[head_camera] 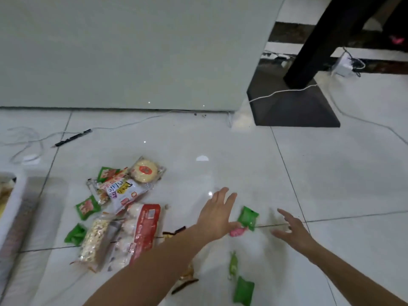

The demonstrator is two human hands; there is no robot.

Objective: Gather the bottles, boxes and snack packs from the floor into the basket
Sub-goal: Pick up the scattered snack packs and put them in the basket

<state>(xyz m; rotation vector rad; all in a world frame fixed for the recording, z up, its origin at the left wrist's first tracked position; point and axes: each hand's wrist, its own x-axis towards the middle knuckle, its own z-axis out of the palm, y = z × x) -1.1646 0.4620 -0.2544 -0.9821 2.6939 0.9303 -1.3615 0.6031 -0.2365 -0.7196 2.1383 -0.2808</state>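
Note:
Snack packs lie scattered on the white tiled floor. A pile at left holds a round cake pack point(146, 170), a white printed bag point(123, 192), a red pack point(146, 228) and a popcorn bar pack point(95, 239), with small green sachets point(87, 207) around it. My left hand point(217, 212) hovers open, fingers spread, just left of a green sachet point(249, 218) and over a small pink pack point(237, 232). My right hand point(293, 228) is open to the right of that sachet. More green packs point(243, 291) lie near the bottom. A white basket's rim point(13, 195) shows at the far left edge.
A pale cabinet front point(132, 51) stands behind the pile. A black stand with a flat base point(293, 107) is at the back right, with white cables point(276, 92) and a power strip point(344, 65). A black pen-like object point(72, 137) and loose cables lie at back left.

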